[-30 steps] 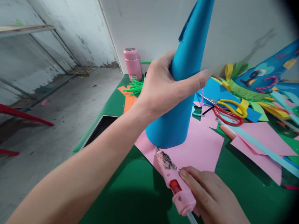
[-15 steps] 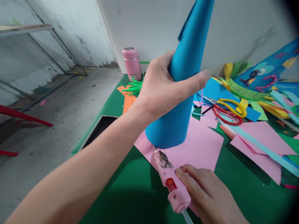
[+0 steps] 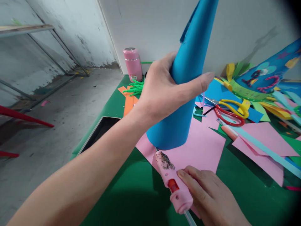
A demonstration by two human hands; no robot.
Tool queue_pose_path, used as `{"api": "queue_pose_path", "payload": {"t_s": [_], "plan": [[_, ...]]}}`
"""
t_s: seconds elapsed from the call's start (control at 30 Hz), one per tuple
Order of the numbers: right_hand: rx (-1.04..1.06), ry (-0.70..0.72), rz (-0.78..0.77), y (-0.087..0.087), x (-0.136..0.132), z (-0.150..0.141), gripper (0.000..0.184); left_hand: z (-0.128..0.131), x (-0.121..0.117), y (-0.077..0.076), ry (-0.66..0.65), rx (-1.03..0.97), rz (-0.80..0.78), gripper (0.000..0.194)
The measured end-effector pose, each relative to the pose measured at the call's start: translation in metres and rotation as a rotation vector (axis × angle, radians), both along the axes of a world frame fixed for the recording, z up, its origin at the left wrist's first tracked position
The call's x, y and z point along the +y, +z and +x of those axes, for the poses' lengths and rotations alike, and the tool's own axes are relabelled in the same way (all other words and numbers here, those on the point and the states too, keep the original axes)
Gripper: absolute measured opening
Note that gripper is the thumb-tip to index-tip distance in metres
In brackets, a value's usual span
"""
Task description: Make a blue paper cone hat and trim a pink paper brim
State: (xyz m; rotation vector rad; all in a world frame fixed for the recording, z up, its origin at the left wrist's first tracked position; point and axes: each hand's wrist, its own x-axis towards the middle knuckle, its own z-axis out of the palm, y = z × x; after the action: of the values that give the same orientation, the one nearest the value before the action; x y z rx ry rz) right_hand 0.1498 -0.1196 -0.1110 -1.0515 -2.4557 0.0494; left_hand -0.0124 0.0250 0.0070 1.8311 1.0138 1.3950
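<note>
A tall blue paper cone (image 3: 172, 131) stands tilted to the right over a pink paper sheet (image 3: 204, 141). My left hand (image 3: 164, 84) is wrapped round its middle, the thumb lying across the front. In my right hand (image 3: 209, 191) is a pink glue gun (image 3: 180, 196) with a scorched front and a clear glue stick coming out of its rear. The gun's metal nozzle is at the cone's lower edge; whether it touches is hard to tell. My right palm hides the gun's handle.
Red and yellow scissors (image 3: 231, 111) lie to the right among paper pieces. A decorated blue cone hat (image 3: 261, 75) lies behind them. At the back stands a pink flask (image 3: 133, 64) beside green pipe cleaners (image 3: 134, 88). A black-lined tray (image 3: 98, 131) sits at the green table's left edge.
The cone with my left hand has shifted very slightly to the right, and the glue gun with it. Both grips stay the same.
</note>
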Motion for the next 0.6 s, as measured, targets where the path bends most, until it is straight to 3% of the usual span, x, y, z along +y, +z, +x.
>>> {"api": "queue_pose_path", "payload": {"t_s": [0.6], "plan": [[-0.024, 0.004, -0.039, -0.0031, -0.0063, 0.0054, 0.041, 0.0002, -0.0007, -0.0014, -0.019, -0.023, -0.010, 0.025]]}}
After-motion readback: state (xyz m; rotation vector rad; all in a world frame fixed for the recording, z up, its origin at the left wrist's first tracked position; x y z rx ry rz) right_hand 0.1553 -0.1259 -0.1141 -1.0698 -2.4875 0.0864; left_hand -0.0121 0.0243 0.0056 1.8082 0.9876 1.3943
